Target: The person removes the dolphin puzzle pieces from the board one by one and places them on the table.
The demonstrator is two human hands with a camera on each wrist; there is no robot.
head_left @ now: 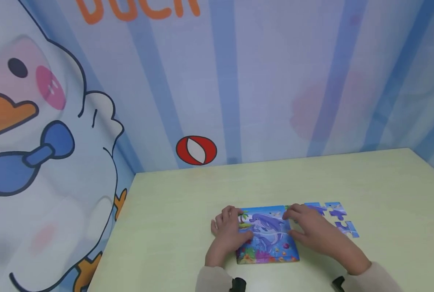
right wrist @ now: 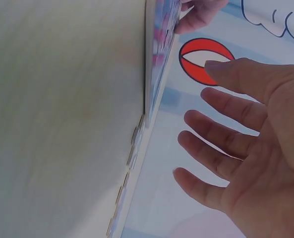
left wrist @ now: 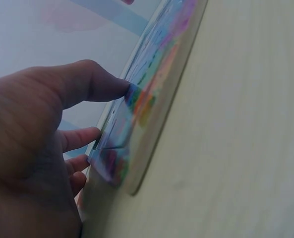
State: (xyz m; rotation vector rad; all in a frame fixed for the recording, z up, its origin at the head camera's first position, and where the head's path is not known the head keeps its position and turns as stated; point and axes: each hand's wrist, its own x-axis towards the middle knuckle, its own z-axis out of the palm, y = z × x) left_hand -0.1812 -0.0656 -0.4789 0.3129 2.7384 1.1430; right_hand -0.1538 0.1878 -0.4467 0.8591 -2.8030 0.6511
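A flat, thick-edged dolphin puzzle (head_left: 266, 235) lies on the table, its bright sea picture facing up. My left hand (head_left: 227, 235) is at its left side; the thumb (left wrist: 104, 84) and fingertips touch the picture surface, where a seam shows near one end. At the right edge is my right hand (head_left: 317, 231), fingers spread and loosely bent. In the right wrist view its palm (right wrist: 265, 173) faces the camera with nothing in it. Beyond that hand lie several loose jigsaw pieces (head_left: 336, 210), some partly hidden by it.
The pale table (head_left: 165, 227) meets a blue striped backdrop (head_left: 268, 81) at its far edge. A large cartoon duck (head_left: 85, 162) is printed on the left side, and a red and white ball (head_left: 196, 150) on the backdrop.
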